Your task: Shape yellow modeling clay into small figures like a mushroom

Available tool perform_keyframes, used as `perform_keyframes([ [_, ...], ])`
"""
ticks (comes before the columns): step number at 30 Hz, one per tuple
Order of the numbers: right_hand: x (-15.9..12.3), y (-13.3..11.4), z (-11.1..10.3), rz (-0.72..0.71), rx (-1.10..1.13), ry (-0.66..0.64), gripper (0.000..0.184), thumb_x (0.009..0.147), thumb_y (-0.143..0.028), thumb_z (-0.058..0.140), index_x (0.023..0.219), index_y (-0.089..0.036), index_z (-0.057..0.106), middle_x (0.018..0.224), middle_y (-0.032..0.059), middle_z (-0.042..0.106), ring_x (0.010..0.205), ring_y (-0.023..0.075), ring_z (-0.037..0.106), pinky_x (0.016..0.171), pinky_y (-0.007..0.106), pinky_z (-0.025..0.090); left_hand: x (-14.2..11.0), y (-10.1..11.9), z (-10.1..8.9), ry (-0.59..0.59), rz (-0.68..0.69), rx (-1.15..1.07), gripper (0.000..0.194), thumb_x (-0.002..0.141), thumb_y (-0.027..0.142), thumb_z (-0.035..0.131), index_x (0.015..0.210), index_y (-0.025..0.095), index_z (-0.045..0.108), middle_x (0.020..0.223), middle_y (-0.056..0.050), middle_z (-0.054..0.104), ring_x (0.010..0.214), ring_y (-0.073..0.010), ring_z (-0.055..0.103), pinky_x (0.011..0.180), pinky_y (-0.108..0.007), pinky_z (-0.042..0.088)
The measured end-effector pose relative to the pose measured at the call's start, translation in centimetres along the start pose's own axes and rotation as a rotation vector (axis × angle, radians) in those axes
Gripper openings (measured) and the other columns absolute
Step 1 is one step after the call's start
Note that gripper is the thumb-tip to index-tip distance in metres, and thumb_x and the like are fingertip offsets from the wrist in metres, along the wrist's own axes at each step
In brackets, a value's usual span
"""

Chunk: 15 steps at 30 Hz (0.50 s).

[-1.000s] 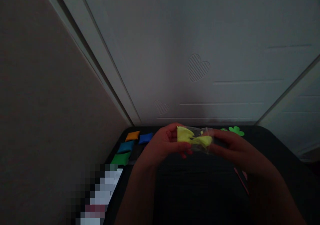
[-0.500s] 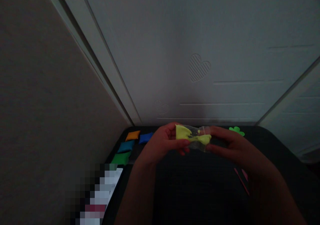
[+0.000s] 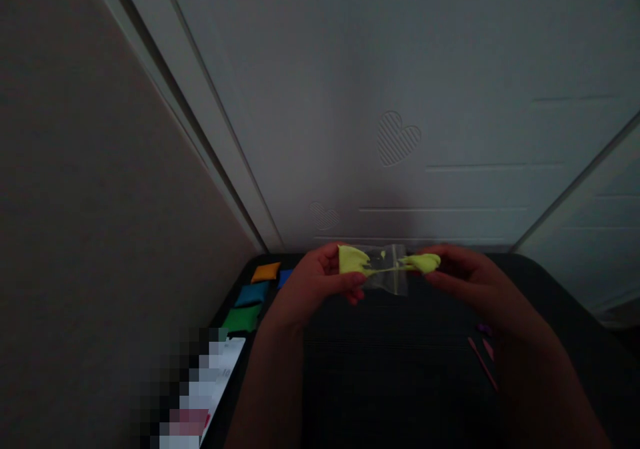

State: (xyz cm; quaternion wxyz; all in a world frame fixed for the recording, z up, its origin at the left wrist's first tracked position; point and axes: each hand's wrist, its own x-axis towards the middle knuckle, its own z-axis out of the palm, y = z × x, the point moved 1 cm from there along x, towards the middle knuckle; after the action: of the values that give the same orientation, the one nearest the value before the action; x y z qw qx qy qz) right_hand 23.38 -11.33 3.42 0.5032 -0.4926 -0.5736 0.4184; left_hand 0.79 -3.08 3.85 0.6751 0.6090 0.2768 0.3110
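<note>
I hold a lump of yellow soft clay [image 3: 351, 260] above a dark table [image 3: 390, 369]. My left hand [image 3: 320, 282] pinches its left end together with a small clear plastic bag [image 3: 387, 277]. My right hand [image 3: 463, 279] pinches the right end of the clay [image 3: 426, 262]. The clay is stretched into a thin strand between the two lumps, lying across the bag. Both hands are closed in pinches.
Small clay packets lie at the table's back left: orange [image 3: 265, 272], blue [image 3: 284, 277], teal [image 3: 251, 294] and green [image 3: 242, 318]. A printed sheet [image 3: 225, 362] lies at the front left. Thin pink tools [image 3: 483, 359] lie at the right. A white panelled wall [image 3: 400, 102] stands behind.
My hands have moved apart, my right hand to the right. The yellow clay has stretched from a bow-like lump into two ends joined by a thin strand.
</note>
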Motion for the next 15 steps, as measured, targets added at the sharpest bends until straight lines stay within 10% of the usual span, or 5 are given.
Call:
perform_keyframes([
  [9,0.3,0.1,-1.0,-0.197,0.245,0.108,0.018,0.085,-0.041,0.046,0.099,-0.031,0.053,0.118,0.0034,0.064,0.115,0.0235,0.058,0.092,0.047,0.051,0.5,-0.6,-2.4,0.288,-0.037,0.199,0.035,0.069,0.033,0.072,0.096,0.017,0.058,0.081,-0.003,0.066,0.064,-0.0120,0.062,0.056,-0.023,0.050],
  [15,1.0,0.7,-1.4,-0.206,0.252,0.228,0.012,0.083,-0.032,0.051,0.094,-0.028,0.052,0.107,0.0025,0.068,0.109,0.0216,0.062,0.096,0.045,0.047,0.5,-0.7,-2.4,0.254,-0.027,0.095,0.033,0.067,0.028,0.073,0.093,0.016,0.057,0.078,-0.001,0.065,0.061,-0.0094,0.060,0.054,-0.021,0.049],
])
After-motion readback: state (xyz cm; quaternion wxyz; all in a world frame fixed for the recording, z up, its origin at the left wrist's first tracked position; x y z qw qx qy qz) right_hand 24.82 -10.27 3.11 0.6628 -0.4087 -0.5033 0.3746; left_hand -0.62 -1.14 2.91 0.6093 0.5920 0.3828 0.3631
